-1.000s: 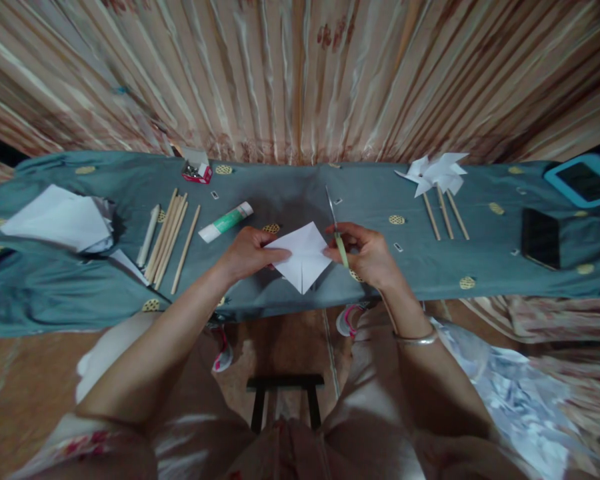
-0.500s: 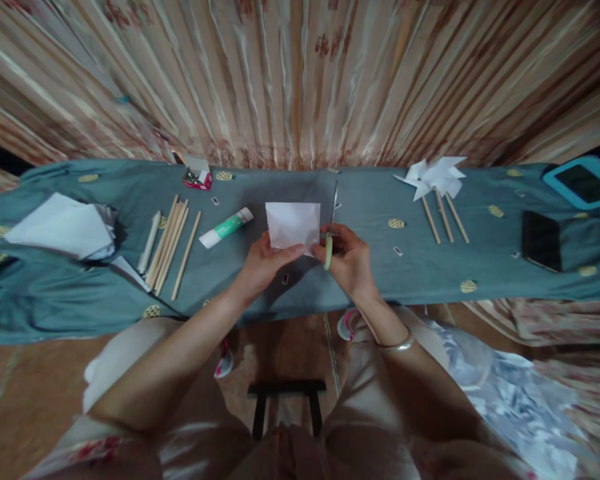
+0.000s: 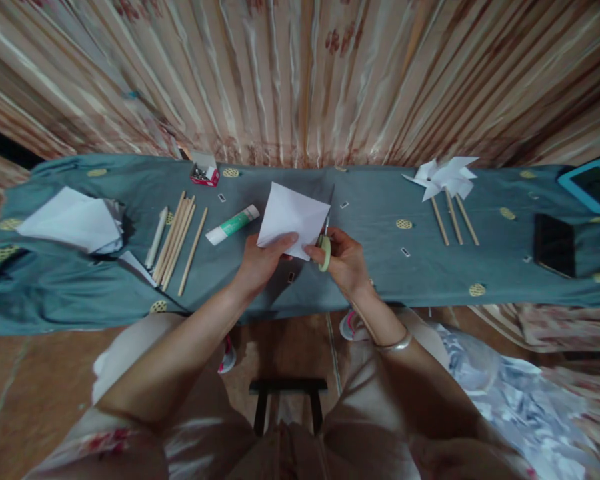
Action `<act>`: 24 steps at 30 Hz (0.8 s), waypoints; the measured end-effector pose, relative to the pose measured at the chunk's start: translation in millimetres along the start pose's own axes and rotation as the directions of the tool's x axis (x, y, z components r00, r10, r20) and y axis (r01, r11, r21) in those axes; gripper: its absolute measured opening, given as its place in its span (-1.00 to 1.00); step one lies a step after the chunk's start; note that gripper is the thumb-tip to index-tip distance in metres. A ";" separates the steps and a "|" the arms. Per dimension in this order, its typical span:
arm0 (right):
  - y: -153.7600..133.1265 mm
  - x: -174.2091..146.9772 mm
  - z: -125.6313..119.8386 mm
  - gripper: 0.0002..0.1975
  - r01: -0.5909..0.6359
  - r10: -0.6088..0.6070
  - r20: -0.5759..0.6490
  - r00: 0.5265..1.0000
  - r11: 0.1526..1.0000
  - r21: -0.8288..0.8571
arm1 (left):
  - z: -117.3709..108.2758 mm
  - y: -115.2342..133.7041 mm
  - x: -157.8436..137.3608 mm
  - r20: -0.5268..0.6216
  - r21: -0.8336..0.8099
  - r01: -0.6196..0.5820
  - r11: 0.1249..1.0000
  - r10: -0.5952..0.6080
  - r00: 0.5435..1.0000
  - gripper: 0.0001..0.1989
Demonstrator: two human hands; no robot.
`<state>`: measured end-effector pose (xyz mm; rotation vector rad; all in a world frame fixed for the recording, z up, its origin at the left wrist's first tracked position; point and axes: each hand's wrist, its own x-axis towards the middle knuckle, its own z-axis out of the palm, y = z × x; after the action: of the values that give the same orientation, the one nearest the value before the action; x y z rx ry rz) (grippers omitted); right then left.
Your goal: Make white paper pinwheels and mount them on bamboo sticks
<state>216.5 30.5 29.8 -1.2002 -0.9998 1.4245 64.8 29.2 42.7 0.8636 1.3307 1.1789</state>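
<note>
Since the frame half a second ago, we have turned the paper square (image 3: 295,217) clockwise, so that one corner now points away from us. It is plain white and thin, raised over the middle of the cloth-covered surface (image 3: 380,200); we cannot make out any fine cuts or creases in it. Our left grip (image 3: 263,260) is clamped on its near left part, thumb on top and fingers mostly hidden beneath. Our right grip (image 3: 345,257) is closed around the scissors (image 3: 325,252), with its thumb at the near right corner of the square (the pale green handle shows best, the blades run dark beside the paper's right edge).

Both our thumbs cover bits of the near side. Just beyond our left grip lies a green-and-white glue stick (image 3: 233,225); farther left are wooden sticks (image 3: 175,243), a white tube (image 3: 157,238) and a paper stack (image 3: 73,220). Behind them stands an open red box (image 3: 205,175) of small metal pieces. Well to the right lie white paper pinwheels (image 3: 450,180) on sticks, then a phone (image 3: 554,245) and a blue-framed tablet (image 3: 593,185).
</note>
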 end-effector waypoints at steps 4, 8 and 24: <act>3.3 -3.6 1.3 -0.45 -0.021 0.021 0.028 0.999 1.000 -0.001 | -2.7 0.7 3.2 -0.024 -0.007 -0.042 0.999 0.042 0.999 -0.69; 3.6 -7.0 0.4 -0.49 -0.012 0.015 0.047 0.999 0.998 -0.066 | -6.4 5.5 6.9 -0.058 0.014 -0.056 0.998 0.057 0.997 -0.68; -2.9 -39.0 -12.1 -0.51 -0.126 0.209 0.370 0.905 0.964 -0.236 | -16.6 17.6 20.0 -0.116 -0.029 -0.093 0.995 0.089 0.989 -0.69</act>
<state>230.0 -7.3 37.4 -1.1969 -1.3751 1.7794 43.5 50.0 52.8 0.8500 1.3713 1.3365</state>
